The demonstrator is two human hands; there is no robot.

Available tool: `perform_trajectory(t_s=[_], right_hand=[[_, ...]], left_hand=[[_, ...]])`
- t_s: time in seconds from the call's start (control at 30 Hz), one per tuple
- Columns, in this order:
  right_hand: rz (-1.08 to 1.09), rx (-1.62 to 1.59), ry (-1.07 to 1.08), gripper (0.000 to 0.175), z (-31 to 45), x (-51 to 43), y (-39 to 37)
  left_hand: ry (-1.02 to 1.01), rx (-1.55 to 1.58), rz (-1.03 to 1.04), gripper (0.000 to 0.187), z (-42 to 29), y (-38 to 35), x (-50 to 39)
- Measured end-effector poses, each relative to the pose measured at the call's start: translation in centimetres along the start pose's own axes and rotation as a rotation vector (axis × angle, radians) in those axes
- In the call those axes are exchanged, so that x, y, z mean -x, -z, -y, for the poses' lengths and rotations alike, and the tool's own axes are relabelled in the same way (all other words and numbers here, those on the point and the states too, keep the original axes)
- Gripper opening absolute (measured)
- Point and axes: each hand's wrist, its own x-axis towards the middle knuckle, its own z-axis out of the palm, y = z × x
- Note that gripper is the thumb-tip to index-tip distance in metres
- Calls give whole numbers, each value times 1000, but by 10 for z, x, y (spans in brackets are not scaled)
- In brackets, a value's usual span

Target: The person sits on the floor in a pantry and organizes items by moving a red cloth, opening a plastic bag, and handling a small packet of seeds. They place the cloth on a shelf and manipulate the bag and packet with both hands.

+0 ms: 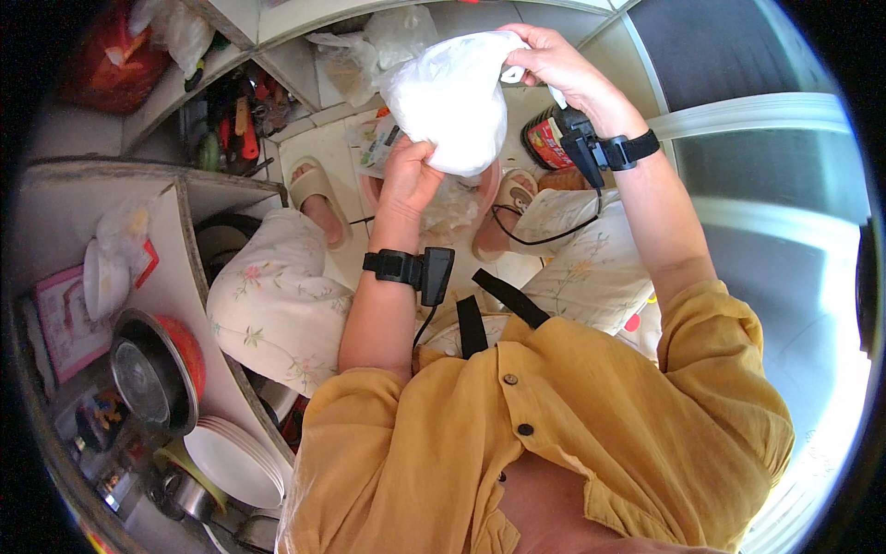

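A full white plastic bag (453, 104) is held up in front of me, its contents hidden by the film. The fingers of my left hand (413, 170) pinch its lower left side. At the upper right, my right hand (554, 66) grips the gathered neck, and a loose end of the bag hangs below the fingers. Under the bag stands a pink basin (493, 181), with crumpled clear plastic bags (453, 204) in it. Beside the basin's far left rim lies a printed plastic packet (377, 142), partly covered by the white bag.
Open shelves on the left hold stacked white plates (235, 460), a metal bowl (149, 374) and a saucepan (194, 495). Tools with red handles (246, 138) fill a far compartment. A dark bottle with a red label (547, 138) is near my right foot. Clear bags (353, 66) lie farther back.
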Motion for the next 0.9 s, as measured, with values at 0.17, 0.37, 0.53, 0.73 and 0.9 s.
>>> perform_trajectory(t_s=[0.17, 0.37, 0.53, 0.73, 0.9], right_hand=[[24, 0, 80, 34, 8, -3, -3], [-5, -239, 271, 27, 34, 8, -2], [39, -273, 376, 27, 56, 16, 3], [-128, -306, 402, 29, 67, 12, 8], [-178, -411, 406, 32, 75, 4, 9]], left_hand=[[-50, -106, 32, 60, -2, -12, 11], [-100, -129, 21, 52, -17, -39, 25], [-174, -342, -143, 56, -31, -69, 26], [-152, -237, -31, 55, -46, -106, 31], [-121, -169, 146, 54, -62, -120, 29]])
